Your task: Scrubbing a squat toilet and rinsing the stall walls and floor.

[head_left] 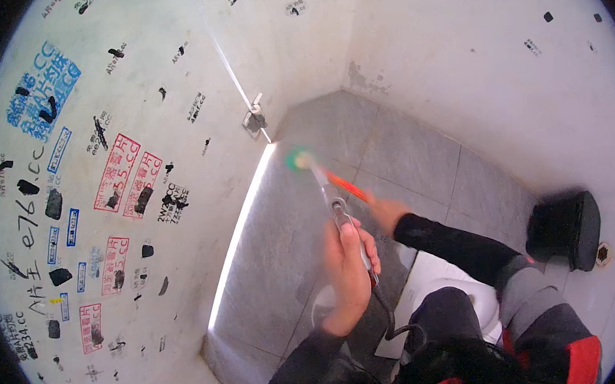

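Observation:
My left hand (350,265) is closed around a metal hand sprayer (341,211), its dark hose (386,317) dropping toward the floor. A whitish streak leaves the sprayer's tip and looks like water. In front of it, my right hand (388,214) grips a brush (347,187) by its orange-red handle. The brush head is green and pale yellow, smeared by motion, and lies in line with the streak over the grey floor near the door's edge. Whether the head touches anything, I cannot tell.
A white toilet fixture (422,284) sits below, partly hidden by my legs. At right stand a black bin (563,232) and a round floor drain (603,254). The stamped, blotted door (183,276) is on the left with a metal latch (253,118). Pale walls close in the stall.

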Action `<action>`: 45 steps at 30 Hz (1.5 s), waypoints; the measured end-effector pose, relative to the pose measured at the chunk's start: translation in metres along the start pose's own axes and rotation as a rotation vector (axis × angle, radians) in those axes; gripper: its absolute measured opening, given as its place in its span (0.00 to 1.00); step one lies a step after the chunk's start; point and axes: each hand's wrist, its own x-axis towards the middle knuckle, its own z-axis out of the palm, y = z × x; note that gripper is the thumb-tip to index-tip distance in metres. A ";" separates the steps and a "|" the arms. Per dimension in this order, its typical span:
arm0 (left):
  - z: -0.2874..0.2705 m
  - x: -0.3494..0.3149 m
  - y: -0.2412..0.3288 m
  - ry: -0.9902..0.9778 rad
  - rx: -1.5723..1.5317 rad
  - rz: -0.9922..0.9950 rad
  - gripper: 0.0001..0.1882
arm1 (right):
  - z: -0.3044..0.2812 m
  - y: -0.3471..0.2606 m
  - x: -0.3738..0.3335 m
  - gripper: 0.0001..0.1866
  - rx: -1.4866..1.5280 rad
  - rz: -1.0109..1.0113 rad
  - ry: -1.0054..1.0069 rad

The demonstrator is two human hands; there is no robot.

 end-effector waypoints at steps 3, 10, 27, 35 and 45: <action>0.010 0.001 -0.004 -0.026 0.008 -0.008 0.14 | 0.011 -0.020 0.065 0.21 0.177 0.184 -0.054; -0.001 0.002 -0.003 0.016 0.003 0.012 0.13 | -0.020 0.033 -0.055 0.25 -0.083 0.099 -0.193; -0.009 0.005 -0.019 0.075 -0.152 -0.244 0.18 | 0.061 -0.007 0.086 0.15 0.183 0.163 0.211; -0.019 0.000 -0.008 0.133 -0.155 -0.197 0.19 | -0.021 0.005 0.041 0.16 0.034 0.030 0.150; -0.014 -0.003 -0.016 0.093 -0.164 -0.236 0.15 | 0.029 -0.041 0.107 0.23 0.150 0.183 0.481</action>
